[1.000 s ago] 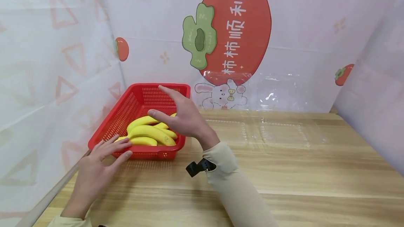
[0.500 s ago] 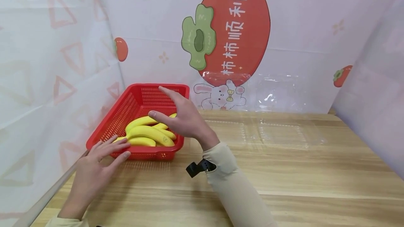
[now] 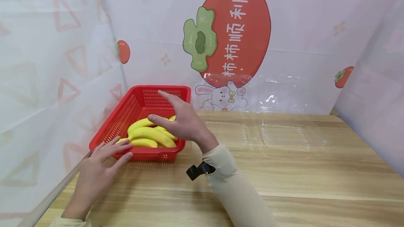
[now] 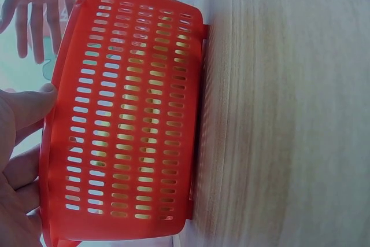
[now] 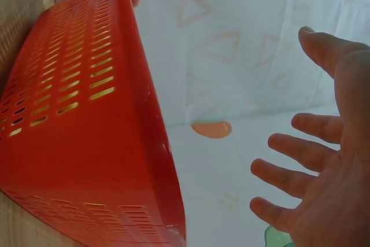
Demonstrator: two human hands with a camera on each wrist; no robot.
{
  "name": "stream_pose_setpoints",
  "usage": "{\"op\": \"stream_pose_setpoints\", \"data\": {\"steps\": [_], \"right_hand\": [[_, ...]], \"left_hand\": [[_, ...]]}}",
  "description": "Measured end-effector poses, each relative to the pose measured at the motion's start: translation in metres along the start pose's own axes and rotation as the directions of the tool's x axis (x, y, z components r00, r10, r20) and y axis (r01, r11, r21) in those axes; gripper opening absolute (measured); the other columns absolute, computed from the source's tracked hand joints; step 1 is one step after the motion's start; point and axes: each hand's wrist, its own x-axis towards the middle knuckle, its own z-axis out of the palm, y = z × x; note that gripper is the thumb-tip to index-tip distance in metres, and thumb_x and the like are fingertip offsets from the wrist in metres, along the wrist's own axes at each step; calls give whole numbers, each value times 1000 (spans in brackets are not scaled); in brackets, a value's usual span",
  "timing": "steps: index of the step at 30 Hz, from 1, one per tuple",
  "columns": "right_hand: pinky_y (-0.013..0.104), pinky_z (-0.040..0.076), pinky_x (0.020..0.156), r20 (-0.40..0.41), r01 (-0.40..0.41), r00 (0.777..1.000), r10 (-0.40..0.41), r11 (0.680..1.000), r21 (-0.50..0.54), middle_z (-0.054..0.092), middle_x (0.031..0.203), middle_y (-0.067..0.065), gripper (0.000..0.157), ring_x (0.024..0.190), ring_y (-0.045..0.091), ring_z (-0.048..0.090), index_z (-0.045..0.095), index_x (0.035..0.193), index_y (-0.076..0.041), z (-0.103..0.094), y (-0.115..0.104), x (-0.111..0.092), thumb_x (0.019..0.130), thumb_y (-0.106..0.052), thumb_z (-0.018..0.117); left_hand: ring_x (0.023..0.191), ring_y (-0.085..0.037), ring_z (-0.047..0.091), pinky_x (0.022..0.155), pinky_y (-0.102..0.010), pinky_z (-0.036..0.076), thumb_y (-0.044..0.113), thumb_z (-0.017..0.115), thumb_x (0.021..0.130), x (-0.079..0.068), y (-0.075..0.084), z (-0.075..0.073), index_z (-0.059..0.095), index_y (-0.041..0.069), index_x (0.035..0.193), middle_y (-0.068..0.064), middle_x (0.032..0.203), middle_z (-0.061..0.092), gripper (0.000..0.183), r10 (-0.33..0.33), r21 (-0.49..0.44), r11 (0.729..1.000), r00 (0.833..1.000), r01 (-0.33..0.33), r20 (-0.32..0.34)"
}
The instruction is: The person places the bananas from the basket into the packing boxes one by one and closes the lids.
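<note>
A red slotted plastic basket (image 3: 110,122) stands at the table's left, with several yellow bananas (image 3: 152,135) heaped in its near part. My left hand (image 3: 99,171) is at the basket's near left corner, its fairly straight fingers reaching over the rim. In the left wrist view the thumb (image 4: 36,103) lies right at the rim, and the fingers are partly hidden behind it. Over the basket's right side hovers my right hand (image 3: 186,118), thumb and fingers spread, holding nothing. The right wrist view shows that palm (image 5: 329,195) beside the basket's wall.
Two clear plastic clamshell boxes, one in the middle (image 3: 225,129) and one to its right (image 3: 282,134), stand with raised lids at the back of the wooden table (image 3: 300,181). Printed white cloth walls (image 3: 309,31) enclose the back and sides. A black strap (image 3: 200,171) circles the right wrist.
The head view shifts slightly. Both hands, the basket and the bananas keep their places.
</note>
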Motion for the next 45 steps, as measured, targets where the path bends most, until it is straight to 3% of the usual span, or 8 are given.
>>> {"op": "stream_pose_setpoints", "data": {"steps": [6,11,17,20,25,35,40,45], "right_hand": [[51,53,116,25,-6,1000,7,1000,-28,46,167,-4,82,152,21,47,38,165,-29,12,3,0,94,-47,75],[50,52,117,53,-8,999,10,999,-33,46,167,-5,82,152,20,47,39,164,-30,24,5,1,93,-49,75],[38,57,109,97,-14,995,19,999,-49,52,160,-6,82,143,16,53,40,163,-31,39,13,1,92,-51,76],[37,57,110,127,-11,992,19,998,-65,52,160,-5,83,143,16,53,40,163,-30,45,17,1,92,-50,77],[40,54,115,169,-21,985,47,988,-153,52,162,-6,82,147,16,52,42,163,-29,50,19,1,92,-47,79],[38,51,118,234,-57,960,151,929,-366,61,153,-7,79,142,14,56,50,158,-30,54,15,7,88,-51,82],[36,51,117,271,-44,949,161,919,-393,65,148,-10,72,134,12,60,56,153,-29,55,14,12,89,-49,82],[28,58,99,285,-80,937,202,918,-389,71,135,-9,70,110,7,63,59,150,-27,59,13,13,88,-48,84]], "left_hand": [[136,-45,61,132,-49,28,21,88,87,-3,-2,3,78,17,129,-14,133,76,43,12,-6,1000,1000,-13,-17],[138,-46,60,128,-63,30,23,87,89,-3,-3,3,77,17,131,-15,135,74,44,-9,2,1000,1000,9,-1],[138,-47,60,127,-67,30,24,87,89,-2,-2,6,76,17,132,-17,136,74,45,-27,14,1000,1000,27,6],[137,-47,60,126,-68,31,24,88,88,-3,-2,8,76,17,131,-17,135,74,45,-26,11,1000,1000,26,1],[139,-48,58,124,-72,30,26,86,90,-5,-3,9,76,18,132,-17,136,73,45,-41,7,999,999,41,12],[139,-50,57,122,-75,31,28,86,90,-2,-5,7,76,18,132,-20,140,71,44,-43,4,999,999,43,13],[138,-51,57,120,-77,31,28,86,90,-1,-4,5,76,17,131,-21,140,70,44,-58,9,998,998,58,16],[138,-51,58,120,-76,32,27,86,90,-3,-2,4,76,15,131,-21,138,71,44,-66,11,998,998,66,16]]}}
